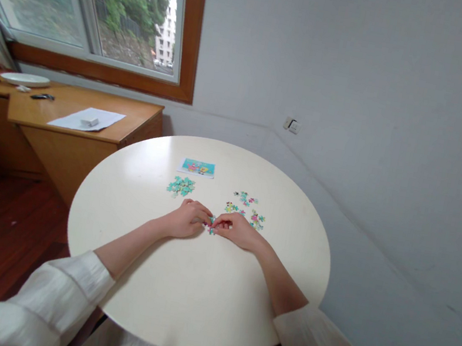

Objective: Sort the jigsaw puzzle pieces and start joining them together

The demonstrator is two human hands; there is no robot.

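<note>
Both hands meet over a few small jigsaw pieces point(212, 231) near the middle of the round white table point(182, 296). My left hand point(187, 219) rests on the tabletop, its fingers curled and pressed against the left side of these pieces. From the right, my right hand point(239, 230) pinches at a jigsaw piece with thumb and forefinger. Fingers hide part of the pieces. A heap of mostly teal jigsaw pieces point(181, 186) lies beyond my left hand. Loose multicoloured jigsaw pieces point(256, 220) are scattered beyond my right hand.
A picture card point(197, 168) with pink and yellow figures lies behind the teal heap. To the left stands a wooden desk point(147, 116) bearing a white paper point(108, 120), a small white box point(89, 122) and a white plate point(25, 79). A wall socket point(294, 127) is beyond the table.
</note>
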